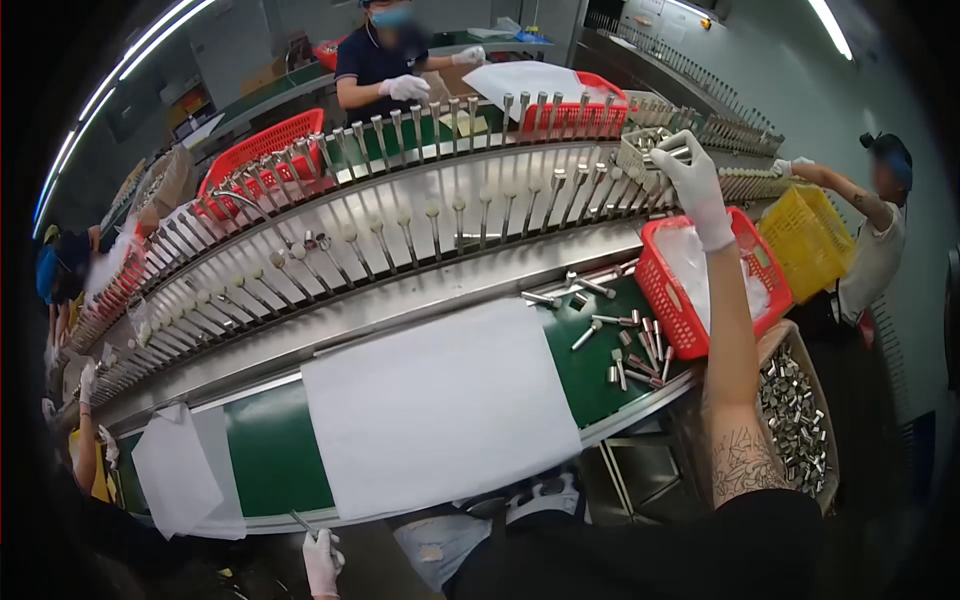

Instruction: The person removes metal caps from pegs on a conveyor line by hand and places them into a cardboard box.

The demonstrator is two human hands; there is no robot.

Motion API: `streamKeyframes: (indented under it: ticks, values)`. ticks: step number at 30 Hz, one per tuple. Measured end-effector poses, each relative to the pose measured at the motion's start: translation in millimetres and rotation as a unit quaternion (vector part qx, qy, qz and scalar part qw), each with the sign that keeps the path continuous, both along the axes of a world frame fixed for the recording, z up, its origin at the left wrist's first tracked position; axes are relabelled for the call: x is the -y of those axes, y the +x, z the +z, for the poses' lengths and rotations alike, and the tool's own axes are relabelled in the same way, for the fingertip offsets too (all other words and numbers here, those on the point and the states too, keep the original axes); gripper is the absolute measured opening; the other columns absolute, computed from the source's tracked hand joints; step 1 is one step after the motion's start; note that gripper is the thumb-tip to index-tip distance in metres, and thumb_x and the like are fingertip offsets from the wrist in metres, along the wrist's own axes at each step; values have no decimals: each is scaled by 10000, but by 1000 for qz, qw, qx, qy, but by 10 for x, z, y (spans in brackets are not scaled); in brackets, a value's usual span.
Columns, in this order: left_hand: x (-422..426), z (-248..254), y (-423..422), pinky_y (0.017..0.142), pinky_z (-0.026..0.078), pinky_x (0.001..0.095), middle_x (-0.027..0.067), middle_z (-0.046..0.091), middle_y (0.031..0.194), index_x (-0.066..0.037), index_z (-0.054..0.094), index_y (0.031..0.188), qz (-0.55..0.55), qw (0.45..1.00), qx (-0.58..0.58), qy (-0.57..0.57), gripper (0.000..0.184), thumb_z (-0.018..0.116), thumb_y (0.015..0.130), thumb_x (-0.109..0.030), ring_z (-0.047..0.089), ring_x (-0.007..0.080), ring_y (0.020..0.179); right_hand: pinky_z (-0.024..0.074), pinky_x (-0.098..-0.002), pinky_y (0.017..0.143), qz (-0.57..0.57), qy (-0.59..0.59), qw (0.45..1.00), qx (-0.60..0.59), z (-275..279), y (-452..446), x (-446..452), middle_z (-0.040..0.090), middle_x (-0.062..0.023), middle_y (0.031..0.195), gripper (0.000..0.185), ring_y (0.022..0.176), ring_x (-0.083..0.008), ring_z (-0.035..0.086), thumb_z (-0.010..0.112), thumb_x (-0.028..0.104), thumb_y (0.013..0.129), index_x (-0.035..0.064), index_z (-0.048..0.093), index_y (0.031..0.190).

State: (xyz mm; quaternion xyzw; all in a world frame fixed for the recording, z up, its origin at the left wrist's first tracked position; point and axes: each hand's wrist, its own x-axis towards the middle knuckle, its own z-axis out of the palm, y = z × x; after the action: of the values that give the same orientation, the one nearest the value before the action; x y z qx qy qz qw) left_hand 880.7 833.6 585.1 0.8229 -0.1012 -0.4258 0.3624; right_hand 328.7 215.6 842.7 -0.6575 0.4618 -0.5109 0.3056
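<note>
Clearly, the careful work is on the far right, where my right hand (pixel 697 195) reaches up over the red basket (pixel 690 335) toward the metal rack (pixel 400 180). For good handling here, I judge a light fingertip pinch best, with the wrist carried high so the forearm clears the basket's rim and the knuckles miss the upright posts. Smooth metal in a cloth glove may well slip or turn, so I would favour a firm hold near the middle of the piece over a hard squeeze at one end. My left hand, I think, does best low and quiet, its rod angled away from the white sheet (pixel 440 410).

As for the grips, the right one is closed down to a narrow pinch, and a metal cylinder (pixel 681 154) appears to sit between thumb and fingers, just beside the pale tray (pixel 632 152). The left hand (pixel 321 562), at the near edge of the counter (pixel 275 450), curls around a metal rod (pixel 300 520).

That cylinder looks short, silvery and glossy, partly covered by the glove; its ends are too small to read. The rod is slim and grey, its lower part hidden in the fingers.
</note>
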Motion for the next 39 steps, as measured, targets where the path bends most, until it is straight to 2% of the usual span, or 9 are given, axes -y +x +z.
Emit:
streamKeyframes:
  ticks: [3,7,10,17,23,26,33,36,39]
  values:
    - [520,64,-631,346,254,239,4,524,634,-37,560,1059,2,978,-102,-184,307,505,1114,-334,389,77,398,382,-208,389,136,206,962,120,-1030,331,-1678,680,-56,749,192,448,-71,541,679,186,979,64,584,1095]
    - [1645,446,-1438,403,267,236,-34,431,637,-1,595,1199,-137,954,-208,-167,421,485,1117,-399,441,72,453,384,-223,431,143,485,731,458,-2449,994,-2866,680,-46,926,156,636,-99,581,600,294,1076,156,615,1148]
    - [2205,559,-1966,419,315,227,40,598,872,7,581,1235,-192,912,-273,-239,414,449,1131,-372,486,75,504,370,-232,421,165,526,615,564,-2739,1018,-3124,676,-43,907,253,529,-103,539,575,374,1082,144,637,1167]
    - [2901,532,-3013,336,287,218,95,640,1010,-22,579,1285,-164,815,-448,-329,441,401,1136,-397,469,83,473,380,-210,444,57,372,766,521,-1769,183,-2710,661,-15,894,304,605,-73,594,560,406,1081,123,646,1151]
    - [3237,631,-3259,740,604,274,104,671,1132,-57,601,1288,152,771,-501,-364,349,538,1088,-335,661,199,940,519,-291,609,91,452,612,642,-1871,860,-2687,702,-50,951,308,753,-167,646,591,387,1062,96,682,1106]
    - [3349,785,-3128,1019,556,391,130,644,1277,-76,595,1337,198,763,-437,-434,369,501,1092,-337,627,258,1193,579,-328,787,36,465,600,650,-1828,1359,-2672,718,-62,1016,318,893,-197,689,621,381,1039,84,680,1138]
    - [3322,1178,-2779,1189,446,470,146,616,1332,-73,536,1360,181,748,-294,-567,386,416,1115,-346,551,306,1351,453,-474,1132,156,379,605,683,-1483,1932,-2701,605,-194,1411,553,1303,-317,565,472,489,1065,58,560,1400]
    - [3296,1377,-2770,1209,426,472,150,613,1332,-75,524,1365,201,722,-289,-596,392,410,1118,-356,539,305,1364,452,-482,1136,178,385,557,714,-1345,2007,-2728,589,-202,1432,568,1308,-323,562,464,499,1064,53,556,1404]
    - [3269,1535,-2872,1165,461,455,122,621,1317,-76,529,1348,204,781,-169,-565,411,411,1115,-393,570,275,1325,455,-497,1136,201,384,519,737,-1344,2047,-2747,573,-204,1448,554,1318,-335,553,449,476,1073,52,536,1420]
